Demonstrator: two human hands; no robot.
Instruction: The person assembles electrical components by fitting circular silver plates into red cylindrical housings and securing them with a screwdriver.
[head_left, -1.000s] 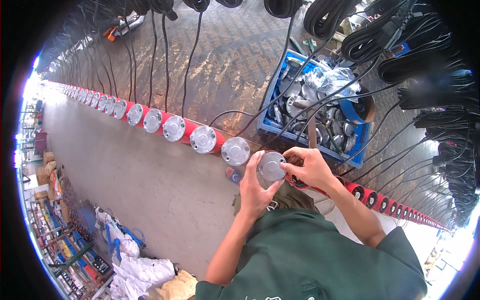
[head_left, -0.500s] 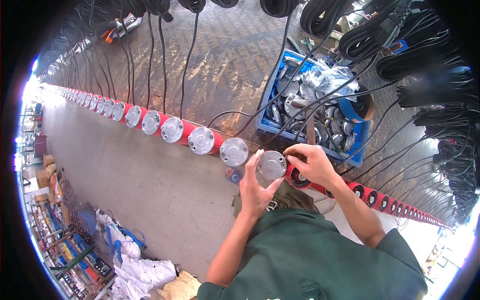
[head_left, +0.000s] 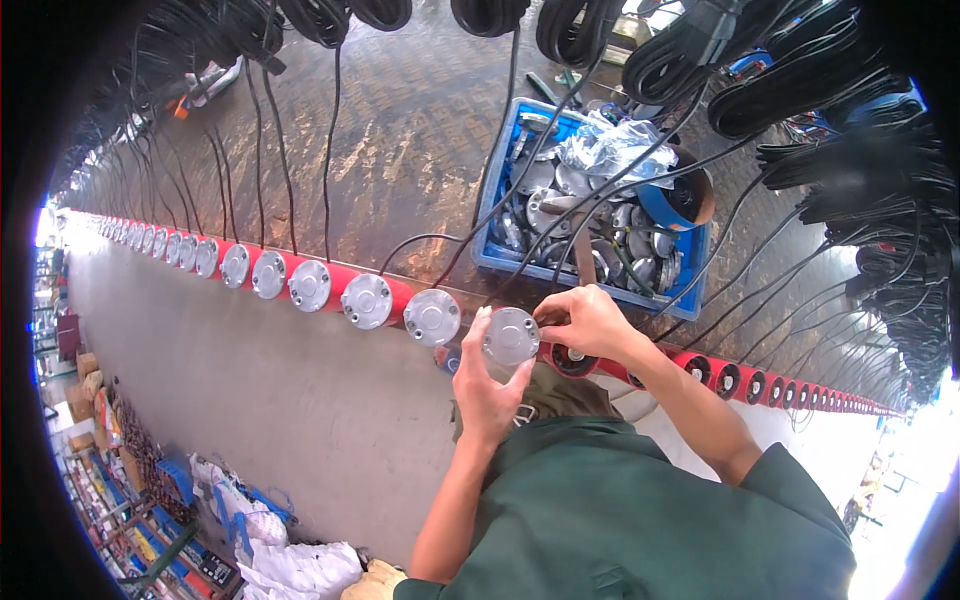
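Observation:
A round grey metal cap (head_left: 511, 336) sits on the end of a red tube in the long row in front of me. My left hand (head_left: 487, 388) grips it from the left, its fingertips above and its thumb below the rim. At the cap's right edge, my right hand (head_left: 592, 326) is closed in a pinch; whatever lies between the fingertips is hidden. Just right of the cap, partly under my right hand, is an uncapped red tube (head_left: 573, 361) with a dark inside. Leftward, the neighbouring tube carries a similar metal cap (head_left: 432, 317).
Behind my hands, a blue crate (head_left: 490, 250) holds loose metal caps, a plastic bag, a hammer and a roll (head_left: 680, 200). Black cables run from the tubes across the worn tabletop (head_left: 400, 150) to coiled bundles (head_left: 800, 80). White sacks (head_left: 300, 570) lie on the floor at lower left.
The whole view has shifted, so the row and crate appear further left. My left hand keeps its hold on the cap, and my right hand stays pinched at its edge.

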